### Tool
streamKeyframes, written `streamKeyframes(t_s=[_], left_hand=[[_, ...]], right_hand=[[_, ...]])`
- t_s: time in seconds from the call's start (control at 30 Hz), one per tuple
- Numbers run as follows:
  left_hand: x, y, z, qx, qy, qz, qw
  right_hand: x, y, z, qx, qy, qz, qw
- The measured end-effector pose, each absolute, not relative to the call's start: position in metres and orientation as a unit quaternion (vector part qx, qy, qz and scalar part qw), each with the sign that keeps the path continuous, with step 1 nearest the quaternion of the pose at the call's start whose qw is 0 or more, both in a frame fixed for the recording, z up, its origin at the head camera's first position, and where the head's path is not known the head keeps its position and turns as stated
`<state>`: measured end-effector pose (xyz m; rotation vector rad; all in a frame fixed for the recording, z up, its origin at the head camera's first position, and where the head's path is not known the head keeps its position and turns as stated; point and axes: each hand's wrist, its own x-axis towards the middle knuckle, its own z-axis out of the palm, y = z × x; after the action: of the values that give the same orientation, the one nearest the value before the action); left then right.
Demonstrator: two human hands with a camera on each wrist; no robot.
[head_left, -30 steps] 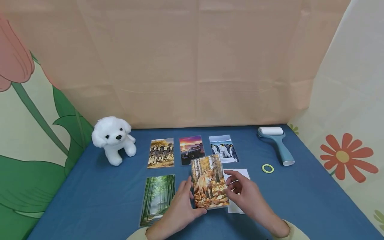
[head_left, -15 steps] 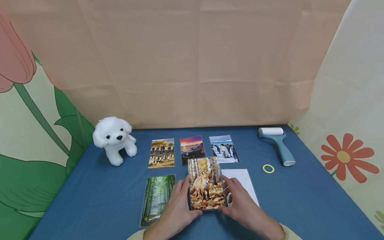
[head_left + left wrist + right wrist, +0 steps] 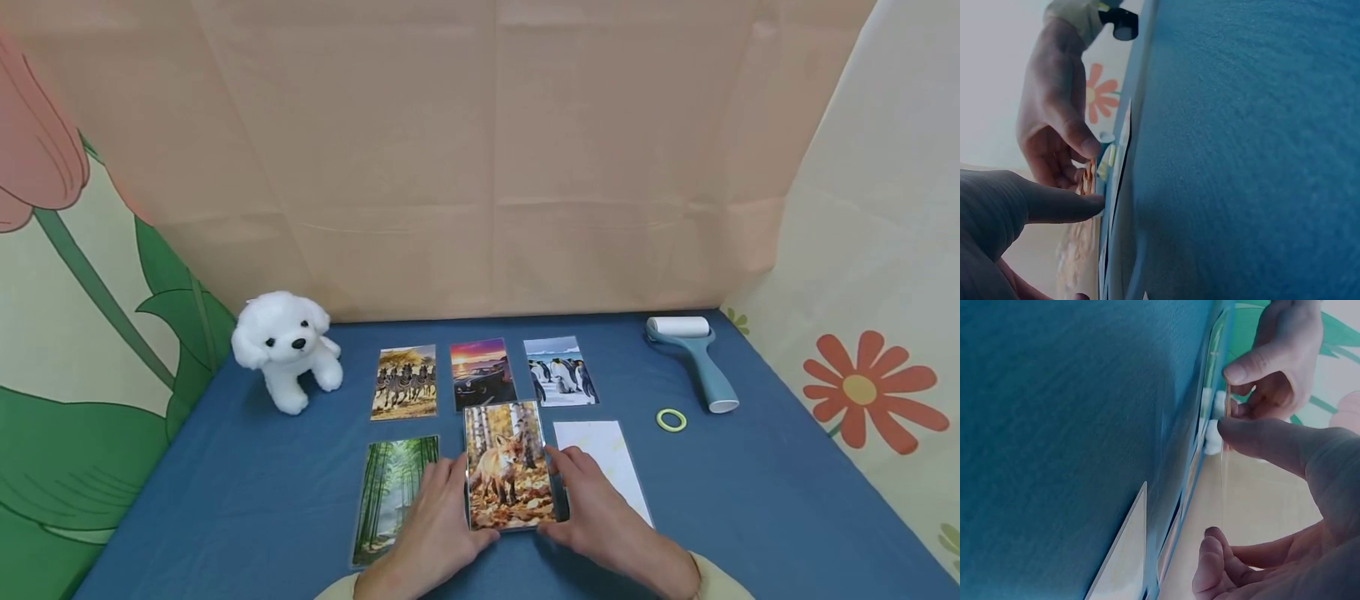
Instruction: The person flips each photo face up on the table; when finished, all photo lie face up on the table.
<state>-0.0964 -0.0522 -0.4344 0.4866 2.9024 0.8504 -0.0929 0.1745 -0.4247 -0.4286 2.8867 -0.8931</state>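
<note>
A fox picture card (image 3: 510, 465) in clear plastic is held between both hands, a little above the blue cloth in the wrist views. My left hand (image 3: 435, 521) grips its left edge, thumb at the lower corner. On the opposite edge, my right hand (image 3: 600, 508) grips with thumb and fingers. Under and beside the left hand lies a bamboo forest card (image 3: 397, 483); the hand covers part of it. Right of the right hand is a mostly white card (image 3: 618, 458). In the left wrist view the fox card (image 3: 1079, 244) shows nearly edge-on.
Behind lie a zebra card (image 3: 403, 383), a sunset car card (image 3: 482, 373) and a penguin card (image 3: 561, 372). A white plush dog (image 3: 285, 350) stands at the back left. On the right are a lint roller (image 3: 697, 362) and a yellow-green ring (image 3: 671, 420).
The fox card has moved left and toward the person, straightening from a tilt. The right hand has shifted left and now grips the card's edge; more of the white card shows.
</note>
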Motion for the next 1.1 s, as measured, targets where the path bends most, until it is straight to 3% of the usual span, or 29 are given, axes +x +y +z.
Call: streamKeyframes(t_s=[0.57, 1.1], left_hand=[[-0.096, -0.059, -0.436, 0.194, 0.961, 0.192, 0.052], [-0.095, -0.058, -0.437, 0.188, 0.962, 0.182, 0.080]], right_hand=[[-0.104, 0.169, -0.432, -0.176, 0.947, -0.237, 0.125], [-0.106, 0.165, -0.427, -0.176, 0.951, -0.213, 0.141]])
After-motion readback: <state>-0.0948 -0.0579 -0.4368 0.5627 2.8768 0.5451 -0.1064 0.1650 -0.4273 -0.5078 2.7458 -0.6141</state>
